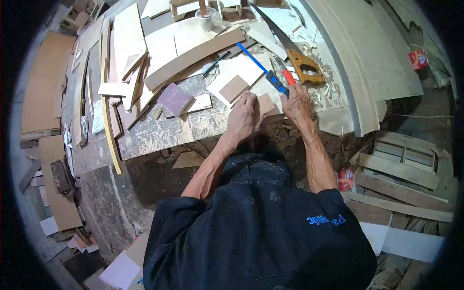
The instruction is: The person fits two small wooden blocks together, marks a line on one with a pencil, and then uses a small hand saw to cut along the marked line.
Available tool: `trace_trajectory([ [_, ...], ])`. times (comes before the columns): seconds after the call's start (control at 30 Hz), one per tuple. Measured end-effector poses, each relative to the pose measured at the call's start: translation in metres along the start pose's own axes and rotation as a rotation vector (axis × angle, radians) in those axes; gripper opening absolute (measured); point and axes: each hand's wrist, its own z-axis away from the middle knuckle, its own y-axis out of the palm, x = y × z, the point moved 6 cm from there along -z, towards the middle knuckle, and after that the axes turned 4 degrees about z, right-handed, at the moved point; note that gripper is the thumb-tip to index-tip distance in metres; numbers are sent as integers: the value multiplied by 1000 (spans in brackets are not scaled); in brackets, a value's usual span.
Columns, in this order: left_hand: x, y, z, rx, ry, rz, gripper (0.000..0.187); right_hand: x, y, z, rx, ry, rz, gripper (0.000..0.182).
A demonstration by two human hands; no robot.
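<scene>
My left hand (243,116) is closed, its curled fingers at the edge of a pale board (221,85). It lies between two small brown squares, one (234,89) on that board and one (266,104) to its right; what its fingers hold, if anything, is hidden. Bent fingers of my right hand (298,104) cover the lower end of a red-handled tool (288,77). Touching or nearly touching its thumb is a blue and black tool (277,84) with a long blue strip. A handsaw (304,66) with a wooden handle rests just beyond my right hand.
A long curved wooden piece (193,59), a purple square block (174,99) and a plastic cup (206,21) are on the bench (159,133). Strips and boards crowd its left side. A large curved panel (350,63) stands at the right, with wooden frames (401,166) below.
</scene>
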Motion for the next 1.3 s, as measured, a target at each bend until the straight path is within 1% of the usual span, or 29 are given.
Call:
trace_trajectory([
  [0.03, 0, 0, 0, -19, -9, -1, 49, -1, 3, 0, -22, -9, 16, 32],
  [0.07, -2, 0, 0, -30, 12, 4, 47, -1, 3, 2, -113, -34, -33, 34],
  [0.17, -5, 1, -2, -50, 67, -10, 44, -6, 1, 4, 56, 172, -145, 37],
  [0.27, -13, 3, -6, -25, 94, -79, 45, -23, 13, 20, 76, 311, -429, 36],
  [0.37, -18, 13, -16, -79, 191, -141, 42, -17, -4, 38, 56, 411, -599, 37],
  [0.4, -20, 15, -20, -14, 148, -163, 41, -14, -11, 44, -48, 351, -531, 34],
  [0.5, -11, 29, -31, 51, 91, -371, 53, -21, -12, 58, -9, 377, -672, 26],
  [0.53, -15, 28, -31, 24, 99, -356, 56, -22, -14, 65, -21, 424, -640, 22],
  [0.57, -16, 30, -33, 34, 86, -380, 57, -27, -4, 72, 10, 413, -672, 23],
  [0.63, -17, 35, -38, 56, 58, -428, 61, -19, -5, 74, 74, 391, -734, 24],
  [0.67, -17, 36, -40, 65, 44, -447, 63, -20, -14, 83, 160, 376, -727, 25],
  [0.77, -17, 40, -41, 81, 18, -497, 68, -25, -3, 95, 160, 333, -808, 26],
  [0.83, -22, 40, -41, 67, 24, -527, 70, -23, -7, 100, 189, 348, -822, 25],
  [0.87, -27, 37, -40, 1, 55, -416, 55, -24, -7, 103, 185, 356, -826, 25],
  [0.97, -18, 8, -46, -237, 116, -205, 45, -31, -5, 111, 214, 380, -825, 25],
  [1.03, 2, -27, -51, -418, -78, 13, 33, -34, -3, 115, 245, 391, -824, 25],
  [1.1, 35, -60, -55, -563, -116, -51, 31, -34, -10, 118, 255, 391, -836, 25],
  [1.17, 78, -81, -60, -615, -248, -153, 22, -37, -13, 121, 258, 390, -858, 25],
  [1.23, 96, -95, -64, -584, -354, -223, 22, -41, -11, 124, 253, 388, -897, 25],
  [1.27, 104, -100, -68, -543, -316, -360, 26, -43, -10, 125, 252, 387, -898, 25],
  [1.3, 110, -102, -72, -496, -324, -418, 27, -45, -10, 125, 252, 384, -900, 24],
])
